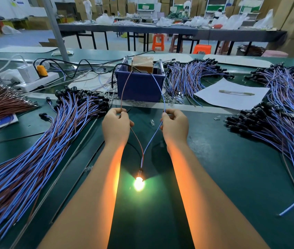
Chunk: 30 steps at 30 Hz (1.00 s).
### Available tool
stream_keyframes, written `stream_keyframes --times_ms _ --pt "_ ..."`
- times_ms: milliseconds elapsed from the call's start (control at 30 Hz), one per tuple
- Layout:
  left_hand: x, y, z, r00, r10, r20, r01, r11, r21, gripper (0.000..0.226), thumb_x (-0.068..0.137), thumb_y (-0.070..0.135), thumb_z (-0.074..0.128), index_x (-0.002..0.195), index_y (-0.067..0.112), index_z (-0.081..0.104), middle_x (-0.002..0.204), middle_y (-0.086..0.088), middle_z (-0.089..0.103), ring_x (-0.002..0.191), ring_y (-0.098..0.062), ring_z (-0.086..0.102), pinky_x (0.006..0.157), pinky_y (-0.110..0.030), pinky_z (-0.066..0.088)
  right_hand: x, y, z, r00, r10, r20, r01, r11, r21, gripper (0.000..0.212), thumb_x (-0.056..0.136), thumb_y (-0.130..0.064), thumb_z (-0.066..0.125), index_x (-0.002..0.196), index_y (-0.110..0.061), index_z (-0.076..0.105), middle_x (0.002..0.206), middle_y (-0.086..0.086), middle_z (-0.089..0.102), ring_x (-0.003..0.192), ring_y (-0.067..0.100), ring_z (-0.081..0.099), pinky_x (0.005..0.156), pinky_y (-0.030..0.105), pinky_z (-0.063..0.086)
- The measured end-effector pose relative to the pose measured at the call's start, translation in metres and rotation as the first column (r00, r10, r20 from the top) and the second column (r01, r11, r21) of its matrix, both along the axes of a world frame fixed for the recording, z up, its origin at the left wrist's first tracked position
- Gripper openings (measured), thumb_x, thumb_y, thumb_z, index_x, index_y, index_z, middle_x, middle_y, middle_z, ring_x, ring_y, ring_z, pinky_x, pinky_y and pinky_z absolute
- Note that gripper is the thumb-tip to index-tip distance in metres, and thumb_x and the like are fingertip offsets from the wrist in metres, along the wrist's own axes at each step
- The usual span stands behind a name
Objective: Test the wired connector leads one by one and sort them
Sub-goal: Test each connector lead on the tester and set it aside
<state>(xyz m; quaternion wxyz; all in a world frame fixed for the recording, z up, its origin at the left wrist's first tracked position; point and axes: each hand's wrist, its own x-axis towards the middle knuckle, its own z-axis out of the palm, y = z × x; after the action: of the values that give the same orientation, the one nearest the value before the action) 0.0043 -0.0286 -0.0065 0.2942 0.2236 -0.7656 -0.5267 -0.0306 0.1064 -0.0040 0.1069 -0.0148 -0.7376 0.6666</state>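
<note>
One connector lead lies between my forearms, its bulb [139, 183] glowing bright on the green mat. Its brown wire [137, 139] runs up into my left hand [116, 125], which pinches it. My right hand [175, 125] pinches its blue wire [152, 137]. Both wire ends reach up to the metal contacts of a brown tester block [142, 63] that sits in a blue bin [140, 85]. A big pile of leads [40, 146] spreads at my left. More piles lie at the right [277, 130] and behind the bin [192, 76].
A white power strip [36, 81] with a yellow plug stands at the back left. A bundle of brown wires [1, 103] lies far left. A white sheet with a pen [232, 94] lies right of the bin. Loose clear bulbs [152, 122] lie on the mat.
</note>
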Motion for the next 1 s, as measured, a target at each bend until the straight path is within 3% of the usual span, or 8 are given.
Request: stream_keyframes --times_ms 300,500,667,767,833,933,1000 --pt "0.002 0.0 0.001 1.0 -0.019 -0.012 0.019 1.0 0.007 0.019 0.091 0.017 0.044 0.103 0.02 0.059 0.057 0.012 0.067 0.059 -0.009 0.06 0.052 -0.026 0.046 0.003 0.0 0.001 1.0 0.003 -0.027 -0.003 1.0 -0.004 0.013 0.093 -0.013 0.055 0.09 -0.024 0.061 0.085 0.003 0.067 0.084 0.024 0.065 0.081 0.048 0.056" --pt "0.002 0.016 0.006 0.959 -0.275 -0.075 0.276 0.961 0.009 0.013 0.097 0.016 0.049 0.094 0.02 0.06 0.058 0.003 0.064 0.058 -0.012 0.061 0.059 -0.031 0.051 0.008 -0.005 0.003 0.987 0.081 -0.137 -0.085 0.996 -0.024 0.011 0.092 -0.01 0.06 0.091 -0.021 0.065 0.074 -0.005 0.064 0.064 0.011 0.057 0.071 0.04 0.056" --pt "0.003 0.026 0.004 0.93 -0.367 -0.028 0.358 0.919 -0.165 0.021 0.097 0.015 0.05 0.092 0.012 0.07 0.076 -0.001 0.069 0.068 -0.011 0.059 0.067 -0.028 0.047 0.013 -0.012 0.002 0.97 0.184 -0.158 -0.18 0.983 0.035 0.017 0.09 -0.004 0.06 0.101 -0.011 0.072 0.085 -0.001 0.07 0.078 0.013 0.065 0.078 0.032 0.057" --pt "0.002 0.026 0.005 0.929 -0.365 -0.056 0.359 0.929 -0.093 0.025 0.097 0.013 0.049 0.082 0.012 0.069 0.059 0.01 0.062 0.051 0.003 0.05 0.053 -0.018 0.039 0.013 -0.013 0.001 0.966 0.209 -0.151 -0.205 0.978 0.044 0.019 0.09 -0.003 0.06 0.104 -0.008 0.073 0.094 0.005 0.072 0.086 0.017 0.067 0.085 0.037 0.056" --pt "0.0 0.024 0.006 0.931 -0.354 -0.09 0.354 0.935 -0.015 0.027 0.097 0.013 0.051 0.075 0.015 0.066 0.049 0.015 0.057 0.043 0.003 0.045 0.047 -0.013 0.034 0.012 -0.014 0.0 0.962 0.219 -0.162 -0.207 0.975 0.083 0.02 0.09 -0.005 0.062 0.106 -0.008 0.074 0.101 0.009 0.071 0.094 0.021 0.067 0.09 0.039 0.054" --pt "0.001 0.021 0.007 0.921 -0.362 -0.142 0.379 0.917 0.124 0.027 0.097 0.017 0.054 0.072 0.015 0.065 0.048 0.015 0.056 0.041 0.002 0.042 0.044 -0.011 0.033 0.013 -0.015 -0.001 0.941 0.284 -0.185 -0.267 0.957 0.111 0.024 0.091 -0.006 0.062 0.112 -0.009 0.072 0.103 0.013 0.071 0.097 0.027 0.067 0.091 0.044 0.053" --pt "0.0 0.018 0.006 0.92 -0.361 -0.152 0.385 0.904 0.183 0.027 0.096 0.019 0.057 0.07 0.016 0.065 0.05 0.013 0.056 0.042 0.0 0.041 0.043 -0.013 0.034 0.014 -0.015 -0.002 0.926 0.319 -0.2 -0.31 0.948 0.078 0.025 0.092 -0.003 0.059 0.114 -0.007 0.071 0.101 0.01 0.072 0.094 0.021 0.068 0.089 0.035 0.054"
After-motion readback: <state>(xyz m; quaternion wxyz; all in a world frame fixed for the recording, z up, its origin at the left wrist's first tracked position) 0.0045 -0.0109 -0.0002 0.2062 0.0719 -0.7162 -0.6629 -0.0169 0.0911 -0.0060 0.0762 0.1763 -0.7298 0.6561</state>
